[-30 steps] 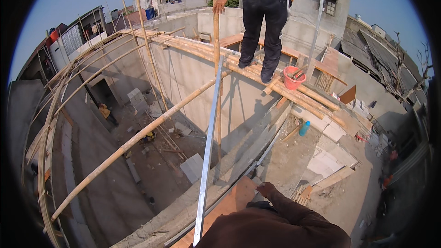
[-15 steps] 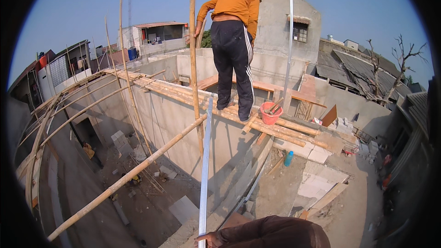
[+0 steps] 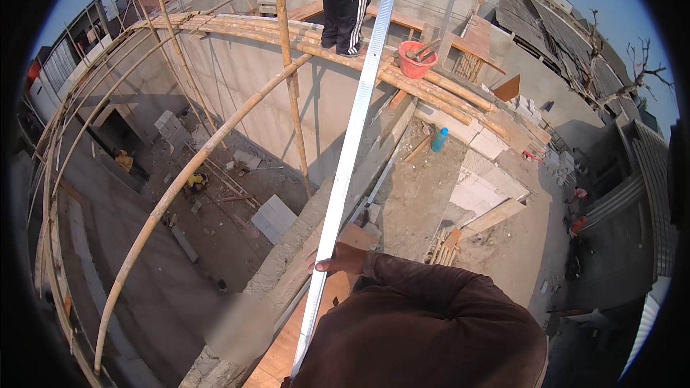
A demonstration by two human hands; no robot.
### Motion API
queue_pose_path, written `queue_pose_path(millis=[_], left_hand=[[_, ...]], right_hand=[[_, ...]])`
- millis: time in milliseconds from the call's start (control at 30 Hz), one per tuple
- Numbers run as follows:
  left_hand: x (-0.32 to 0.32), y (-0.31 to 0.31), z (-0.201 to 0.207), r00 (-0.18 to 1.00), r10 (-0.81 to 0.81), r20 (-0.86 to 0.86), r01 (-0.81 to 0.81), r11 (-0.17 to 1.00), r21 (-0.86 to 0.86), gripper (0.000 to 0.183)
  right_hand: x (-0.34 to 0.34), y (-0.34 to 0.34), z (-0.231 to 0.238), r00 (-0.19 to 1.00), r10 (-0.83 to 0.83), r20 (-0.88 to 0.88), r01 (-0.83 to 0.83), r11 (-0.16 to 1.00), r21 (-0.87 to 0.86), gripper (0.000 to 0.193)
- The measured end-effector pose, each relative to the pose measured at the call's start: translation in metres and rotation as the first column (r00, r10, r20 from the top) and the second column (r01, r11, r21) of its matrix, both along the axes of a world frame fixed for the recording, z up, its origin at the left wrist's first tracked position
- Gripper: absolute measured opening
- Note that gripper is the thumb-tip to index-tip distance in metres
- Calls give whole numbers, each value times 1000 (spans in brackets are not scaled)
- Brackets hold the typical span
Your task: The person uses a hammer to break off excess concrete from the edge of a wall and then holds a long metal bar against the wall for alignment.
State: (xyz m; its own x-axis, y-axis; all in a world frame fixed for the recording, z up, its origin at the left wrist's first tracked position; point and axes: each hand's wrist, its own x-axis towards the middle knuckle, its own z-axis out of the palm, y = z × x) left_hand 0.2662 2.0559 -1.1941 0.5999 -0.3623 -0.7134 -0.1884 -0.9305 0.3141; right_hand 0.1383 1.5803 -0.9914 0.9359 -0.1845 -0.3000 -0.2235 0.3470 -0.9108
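Note:
My right hand [image 3: 343, 259], in a brown sleeve [image 3: 431, 280], grips a long, slim silvery metal profile [image 3: 351, 136] with rows of small holes along it. The profile slants up and to the right from the bottom of the view, and its upper end runs out of the picture. My thumb and fingers close around its lower part, above an orange-brown board [image 3: 284, 359]. My left hand does not show.
Another person's legs [image 3: 345, 0] stand on bamboo poles [image 3: 251, 32] laid along a high wall, near a red bucket [image 3: 417, 65] holding tools. Bamboo poles [image 3: 190, 169] cross at left above a deep drop. A blue bottle [image 3: 439, 140] stands below at right.
The view has tipped downward, so only the other person's lower body shows. My right hand appears higher in the picture, and the metal profile now leans right and extends past the top edge.

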Motion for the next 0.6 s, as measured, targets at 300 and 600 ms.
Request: queue_pose_path(millis=[300,600], left_hand=[[14,-186,11,910,-411,54,412,911,-12,55],[-55,-420,23,835,-546,70,543,796,-268,67]], right_hand=[[-59,-55,50,743,-599,299,614,788,51,46],[-130,-212,74,629,-684,369,750,659,-58,40]])
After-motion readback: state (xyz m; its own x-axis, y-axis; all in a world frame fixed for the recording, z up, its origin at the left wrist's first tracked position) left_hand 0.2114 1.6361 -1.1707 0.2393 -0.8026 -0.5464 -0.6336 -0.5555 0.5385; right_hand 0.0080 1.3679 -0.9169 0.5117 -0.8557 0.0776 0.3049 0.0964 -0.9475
